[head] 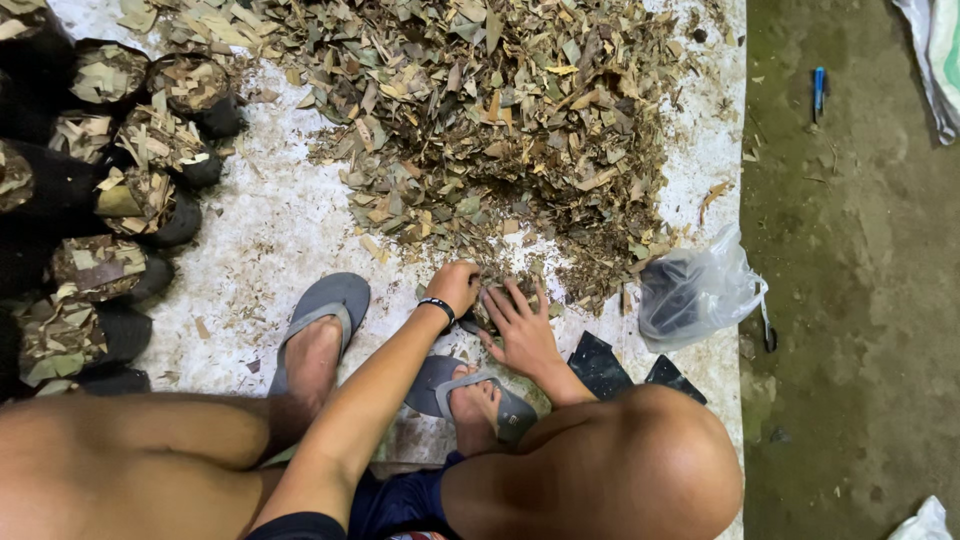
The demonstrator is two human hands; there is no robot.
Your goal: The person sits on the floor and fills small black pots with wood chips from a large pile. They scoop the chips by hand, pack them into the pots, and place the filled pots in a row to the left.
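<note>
A big pile of dry shredded leaves (500, 120) lies on a white speckled sheet (270, 230) in front of me. My left hand (455, 285), with a black band on its wrist, is curled at the pile's near edge and grips the rim of a small black bag (468, 322), most of which is hidden. Just right of it, my right hand (520, 325) rests with fingers spread on the leaf bits, touching the same bag. I squat, with both feet in grey flip-flops (325, 305) right under the hands.
Several black bags stuffed with leaf bits (150, 140) stand along the left. A clear plastic bag (695, 295) holding dark bags lies at the right, with flat black bags (600, 365) near my knee. Bare concrete floor (860, 300) with a blue pen (818, 90) runs along the right.
</note>
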